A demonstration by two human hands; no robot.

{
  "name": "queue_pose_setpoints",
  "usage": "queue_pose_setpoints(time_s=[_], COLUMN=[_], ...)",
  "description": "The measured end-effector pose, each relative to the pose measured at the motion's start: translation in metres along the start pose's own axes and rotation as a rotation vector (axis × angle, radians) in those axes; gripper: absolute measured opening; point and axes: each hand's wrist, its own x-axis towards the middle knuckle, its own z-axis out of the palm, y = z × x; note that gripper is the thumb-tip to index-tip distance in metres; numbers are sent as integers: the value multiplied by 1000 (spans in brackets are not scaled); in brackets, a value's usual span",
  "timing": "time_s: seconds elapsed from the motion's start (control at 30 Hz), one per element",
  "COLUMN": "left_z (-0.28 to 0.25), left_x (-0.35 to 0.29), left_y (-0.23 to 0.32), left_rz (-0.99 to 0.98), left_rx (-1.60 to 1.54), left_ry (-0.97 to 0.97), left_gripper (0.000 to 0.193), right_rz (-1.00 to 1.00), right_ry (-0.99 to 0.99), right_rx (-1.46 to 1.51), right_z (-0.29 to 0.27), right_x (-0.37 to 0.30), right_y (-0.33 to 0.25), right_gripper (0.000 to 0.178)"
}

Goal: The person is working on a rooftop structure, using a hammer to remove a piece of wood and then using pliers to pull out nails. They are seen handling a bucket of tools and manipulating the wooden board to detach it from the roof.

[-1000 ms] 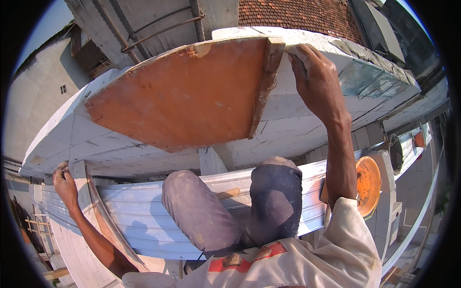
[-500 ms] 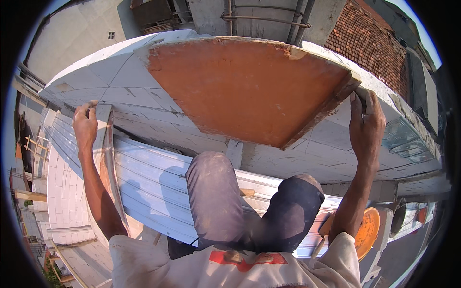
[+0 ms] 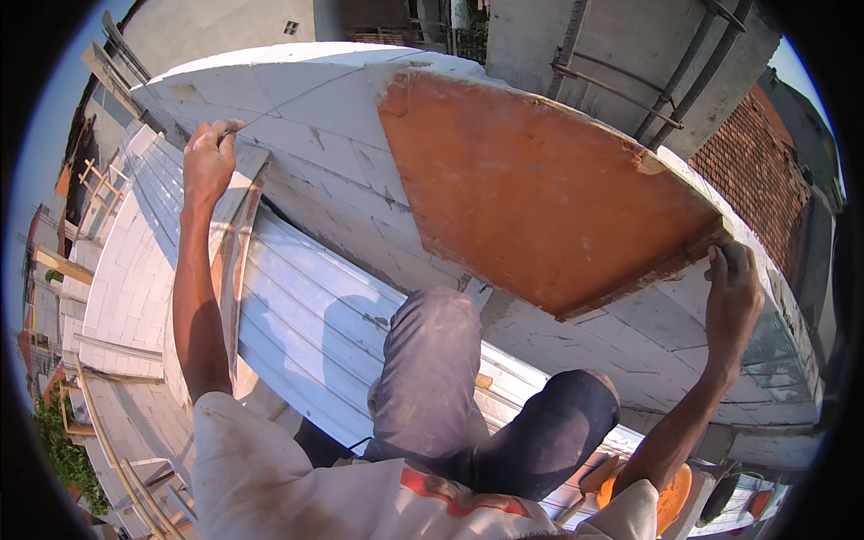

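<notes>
A large orange-brown board [image 3: 540,198] stands against the pale block wall [image 3: 342,166] in front of me. My right hand [image 3: 736,283] is closed at the upper right corner of this board, by the wooden batten [image 3: 643,274] along its right edge. My left hand [image 3: 209,171] is raised on the left, finger and thumb pinched together. From its fingertips a thin dark line, apparently a string [image 3: 306,93], runs across the wall toward the board's top left. Just right of the left wrist is the end of a long wooden plank [image 3: 241,202].
Ribbed metal sheeting [image 3: 310,306] lies below my bent knees [image 3: 427,360]. An orange basin [image 3: 673,495] is beside my right arm. Steel bars [image 3: 621,90] rise behind the wall, with a tiled roof [image 3: 751,171] at the far right. More blockwork [image 3: 126,279] stands at left.
My view has turned, so the wall and board slant down to the right. My left hand has risen from the plank's end; my right hand remains at the board's corner.
</notes>
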Motion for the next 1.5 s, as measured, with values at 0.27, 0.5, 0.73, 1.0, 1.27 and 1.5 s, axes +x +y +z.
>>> queue_pose_setpoints(time_s=[0.27,0.5,0.73,1.0,1.27,1.5], left_z=[-6,-7,0,1,-18,-32], left_x=[-9,-7,3,2,-5,-44], left_y=[-1,-2,-6,-17,-17,12], left_rz=[24,21,36,29,57,4], left_rx=[14,11,39,18,20,5], left_ry=[-3,-6,-1,-13,12,-97], left_gripper=[21,21,22,21,19,20], right_rz=[64,66,-35,86,28,10], right_ry=[-79,-126,-7,3,21,116], right_rx=[-17,33,101,46,186,192], right_z=[-8,-6,-7,-6,4,14], right_x=[3,4,-3,6,-7,-6], right_y=[-7,5,23,20,14,10], right_gripper=[19,17,16,20,16,17])
